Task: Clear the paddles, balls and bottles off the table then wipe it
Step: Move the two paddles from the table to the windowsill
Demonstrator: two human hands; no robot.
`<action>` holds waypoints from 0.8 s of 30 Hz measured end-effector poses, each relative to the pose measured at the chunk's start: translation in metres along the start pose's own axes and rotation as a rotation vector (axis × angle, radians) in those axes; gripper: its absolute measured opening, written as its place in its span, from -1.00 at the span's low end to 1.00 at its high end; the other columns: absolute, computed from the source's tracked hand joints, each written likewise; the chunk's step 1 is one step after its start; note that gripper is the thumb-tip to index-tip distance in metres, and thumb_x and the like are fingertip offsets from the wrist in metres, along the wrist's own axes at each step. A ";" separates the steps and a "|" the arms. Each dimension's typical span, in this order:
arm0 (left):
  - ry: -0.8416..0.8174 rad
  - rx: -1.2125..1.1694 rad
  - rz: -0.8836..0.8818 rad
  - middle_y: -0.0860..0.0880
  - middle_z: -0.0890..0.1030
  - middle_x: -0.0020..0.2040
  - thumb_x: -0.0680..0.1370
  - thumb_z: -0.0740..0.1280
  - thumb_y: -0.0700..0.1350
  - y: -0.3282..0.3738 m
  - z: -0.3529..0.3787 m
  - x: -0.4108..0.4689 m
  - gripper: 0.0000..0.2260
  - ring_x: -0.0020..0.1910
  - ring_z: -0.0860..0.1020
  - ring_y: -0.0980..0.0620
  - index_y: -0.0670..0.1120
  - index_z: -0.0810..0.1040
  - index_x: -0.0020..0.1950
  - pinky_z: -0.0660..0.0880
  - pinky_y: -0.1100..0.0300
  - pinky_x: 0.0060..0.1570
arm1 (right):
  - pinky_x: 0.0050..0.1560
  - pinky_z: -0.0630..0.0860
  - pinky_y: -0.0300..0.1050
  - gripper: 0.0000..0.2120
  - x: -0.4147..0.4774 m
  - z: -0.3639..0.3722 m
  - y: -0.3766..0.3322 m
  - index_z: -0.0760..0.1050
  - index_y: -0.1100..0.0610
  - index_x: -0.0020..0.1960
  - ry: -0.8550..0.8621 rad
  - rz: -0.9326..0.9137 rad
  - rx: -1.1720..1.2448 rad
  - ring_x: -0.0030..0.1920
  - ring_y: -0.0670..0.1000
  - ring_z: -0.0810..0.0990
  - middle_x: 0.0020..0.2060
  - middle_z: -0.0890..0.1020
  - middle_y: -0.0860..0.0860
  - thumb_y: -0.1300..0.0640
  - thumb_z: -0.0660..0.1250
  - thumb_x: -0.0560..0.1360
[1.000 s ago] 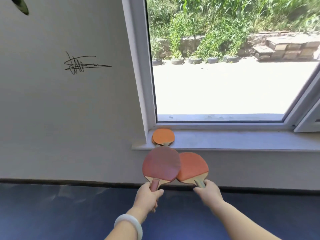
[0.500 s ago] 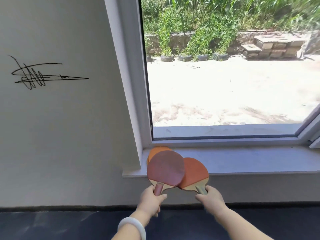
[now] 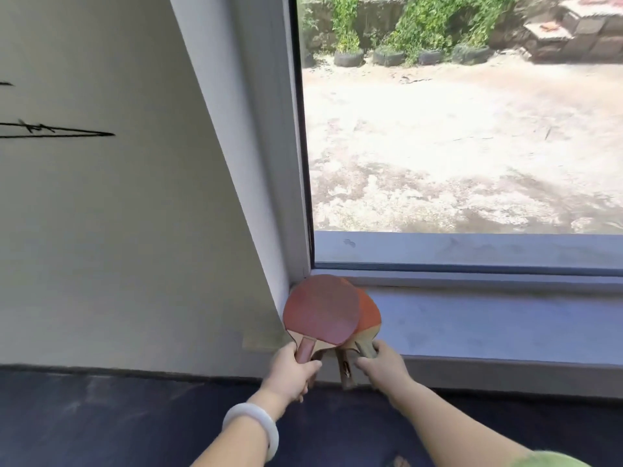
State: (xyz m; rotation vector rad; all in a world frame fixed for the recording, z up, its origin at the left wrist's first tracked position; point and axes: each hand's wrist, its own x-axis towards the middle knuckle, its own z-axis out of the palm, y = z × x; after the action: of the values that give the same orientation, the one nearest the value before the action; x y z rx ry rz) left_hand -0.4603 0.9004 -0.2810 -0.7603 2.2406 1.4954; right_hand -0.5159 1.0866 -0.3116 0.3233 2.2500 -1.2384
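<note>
left hand (image 3: 291, 372) grips the dark red paddle (image 3: 322, 310), right hand (image 3: 382, 367) the orange paddle (image 3: 369, 311) mostly hidden under it.

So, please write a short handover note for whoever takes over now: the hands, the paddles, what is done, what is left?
Left hand grips the dark red paddle by its handle. Right hand grips the orange paddle, partly under it. Both blades are over the windowsill corner; a third handle shows beneath.
Done: these paddles are off the table.
Left: let go, clear balls and bottles (not in view), wipe.
</note>
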 end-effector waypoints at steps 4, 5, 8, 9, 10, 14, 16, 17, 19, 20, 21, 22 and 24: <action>0.008 -0.006 -0.030 -0.03 0.41 -0.47 0.52 0.38 -0.18 0.000 0.002 0.019 -0.83 -0.62 0.35 0.07 -0.19 0.44 0.02 0.29 0.26 -0.61 | -0.35 0.42 -0.25 -0.84 0.017 0.009 -0.003 0.48 -0.01 -0.12 -0.052 -0.017 0.021 -0.26 -0.10 0.57 -0.25 0.62 -0.10 0.10 0.46 0.40; 0.007 -0.007 -0.034 -0.03 0.41 -0.47 0.51 0.39 -0.17 -0.001 0.003 0.024 -0.84 -0.62 0.35 0.07 -0.17 0.43 -0.01 0.30 0.26 -0.60 | -0.30 0.43 -0.22 -0.82 0.020 0.011 -0.003 0.48 -0.01 -0.10 -0.061 -0.018 0.026 -0.22 -0.09 0.58 -0.22 0.62 -0.10 0.09 0.47 0.40; 0.002 -0.017 -0.051 -0.02 0.42 -0.49 0.51 0.39 -0.16 -0.003 0.007 0.035 -0.83 -0.62 0.35 0.05 -0.12 0.40 -0.08 0.29 0.26 -0.61 | -0.25 0.42 -0.26 -0.80 0.028 0.019 -0.002 0.45 0.00 -0.09 -0.083 -0.033 0.051 -0.19 -0.14 0.55 -0.20 0.60 -0.12 0.09 0.47 0.44; -0.001 -0.018 -0.052 -0.02 0.42 -0.51 0.51 0.40 -0.15 -0.004 0.008 0.038 -0.82 -0.63 0.35 0.05 -0.12 0.39 -0.09 0.28 0.26 -0.61 | -0.26 0.40 -0.30 -0.81 0.031 0.021 -0.002 0.45 0.03 -0.06 -0.090 -0.045 0.046 -0.19 -0.15 0.54 -0.19 0.59 -0.11 0.09 0.47 0.45; -0.004 -0.019 -0.050 -0.03 0.41 -0.51 0.50 0.41 -0.15 -0.004 0.009 0.041 -0.81 -0.63 0.35 0.04 -0.12 0.40 -0.09 0.28 0.27 -0.62 | -0.28 0.39 -0.34 -0.80 0.033 0.023 -0.003 0.44 0.09 -0.04 -0.104 -0.057 0.035 -0.19 -0.13 0.52 -0.18 0.58 -0.08 0.09 0.46 0.47; -0.017 -0.041 -0.055 -0.05 0.44 -0.43 0.50 0.44 -0.13 -0.007 0.011 0.051 -0.79 -0.60 0.34 0.04 -0.14 0.42 -0.06 0.29 0.28 -0.61 | -0.20 0.41 -0.20 -0.73 0.036 0.028 -0.009 0.45 0.24 0.07 -0.178 -0.045 -0.028 -0.10 0.02 0.54 -0.07 0.60 0.08 0.07 0.38 0.53; -0.023 -0.046 -0.060 -0.05 0.44 -0.40 0.50 0.44 -0.13 -0.009 0.011 0.053 -0.78 -0.58 0.36 0.04 -0.12 0.39 -0.08 0.31 0.28 -0.59 | -0.17 0.43 -0.17 -0.82 0.034 0.028 -0.009 0.47 0.19 0.07 -0.180 -0.018 -0.012 -0.09 0.02 0.55 -0.03 0.61 0.09 0.11 0.34 0.55; -0.029 -0.049 -0.063 -0.06 0.46 -0.37 0.50 0.44 -0.13 -0.010 0.011 0.053 -0.79 -0.55 0.37 0.03 -0.11 0.39 -0.08 0.34 0.27 -0.56 | -0.20 0.43 -0.19 -0.87 0.032 0.028 -0.008 0.47 0.16 0.07 -0.178 -0.003 0.001 -0.10 -0.01 0.54 -0.03 0.60 0.08 0.14 0.32 0.56; -0.046 -0.054 -0.073 -0.08 0.49 -0.30 0.51 0.42 -0.14 -0.013 0.010 0.052 -0.80 -0.48 0.41 0.01 -0.12 0.41 -0.04 0.37 0.24 -0.50 | -0.24 0.43 -0.24 -0.84 0.030 0.028 -0.005 0.46 0.13 0.14 -0.184 0.028 0.031 -0.07 -0.02 0.54 0.03 0.59 0.06 0.19 0.30 0.57; -0.054 -0.054 -0.079 -0.09 0.50 -0.27 0.53 0.41 -0.15 -0.014 0.009 0.052 -0.82 -0.45 0.43 0.01 -0.13 0.41 -0.02 0.38 0.23 -0.48 | -0.23 0.44 -0.25 -0.80 0.029 0.029 -0.004 0.45 0.13 0.19 -0.188 0.041 0.043 -0.04 0.00 0.55 0.07 0.58 0.07 0.21 0.29 0.57; -0.055 -0.051 -0.082 -0.10 0.51 -0.25 0.54 0.38 -0.16 -0.017 0.008 0.051 -0.84 -0.44 0.45 0.01 -0.13 0.40 -0.02 0.37 0.21 -0.48 | -0.22 0.44 -0.24 -0.77 0.028 0.029 -0.003 0.44 0.13 0.22 -0.188 0.047 0.050 -0.02 0.02 0.55 0.09 0.58 0.08 0.22 0.29 0.57; -0.046 -0.045 -0.083 -0.11 0.52 -0.22 0.56 0.35 -0.18 -0.019 0.007 0.051 -0.87 -0.42 0.47 0.01 -0.12 0.40 0.00 0.37 0.21 -0.48 | -0.21 0.45 -0.23 -0.75 0.027 0.030 -0.002 0.43 0.14 0.23 -0.183 0.050 0.058 -0.02 0.03 0.54 0.08 0.57 0.08 0.23 0.30 0.56; -0.014 -0.032 -0.082 -0.12 0.56 -0.13 0.56 0.33 -0.20 -0.023 0.005 0.051 -0.87 -0.33 0.53 -0.04 -0.11 0.41 0.06 0.38 0.19 -0.44 | -0.13 0.48 -0.18 -0.74 0.025 0.032 -0.002 0.42 0.14 0.22 -0.175 0.058 0.081 -0.06 0.04 0.53 0.04 0.54 0.07 0.24 0.32 0.55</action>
State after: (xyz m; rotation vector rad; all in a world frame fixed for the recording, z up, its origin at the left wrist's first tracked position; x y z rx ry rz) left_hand -0.4874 0.8861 -0.3281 -0.8387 2.1525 1.4971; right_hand -0.5257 1.0575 -0.3383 0.2965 2.0327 -1.2786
